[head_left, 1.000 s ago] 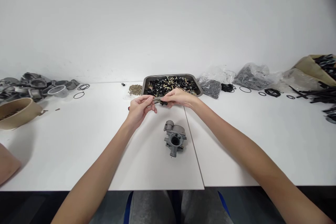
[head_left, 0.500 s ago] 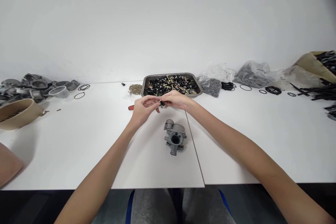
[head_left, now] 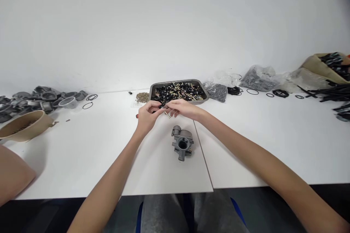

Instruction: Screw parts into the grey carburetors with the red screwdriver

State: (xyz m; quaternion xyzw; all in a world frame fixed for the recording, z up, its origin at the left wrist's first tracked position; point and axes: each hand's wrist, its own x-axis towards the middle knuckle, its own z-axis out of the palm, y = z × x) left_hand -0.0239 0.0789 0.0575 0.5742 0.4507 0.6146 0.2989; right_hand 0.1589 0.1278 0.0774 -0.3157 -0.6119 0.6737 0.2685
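Observation:
My left hand (head_left: 147,115) and my right hand (head_left: 182,109) meet above the white table (head_left: 82,153), just in front of a metal tray (head_left: 152,89) full of small black and brass parts. Both hands pinch one small part (head_left: 164,109) with a black end and a thin metal pin that slants down to the right. A grey cast metal carburetor body (head_left: 182,143) stands on the table a little nearer to me than the hands, untouched.
A small heap of brass bits (head_left: 142,97) lies left of the tray. Grey metal castings (head_left: 41,98), black rings (head_left: 88,105) and a brown bowl (head_left: 23,125) are at far left. Plastic bags (head_left: 259,74) and black rubber parts (head_left: 332,93) line the right. Another person's arm (head_left: 12,174) shows at lower left.
The hands have stayed together in front of the tray, turning the small part so that its pin now points down to the right. The view has shifted slightly.

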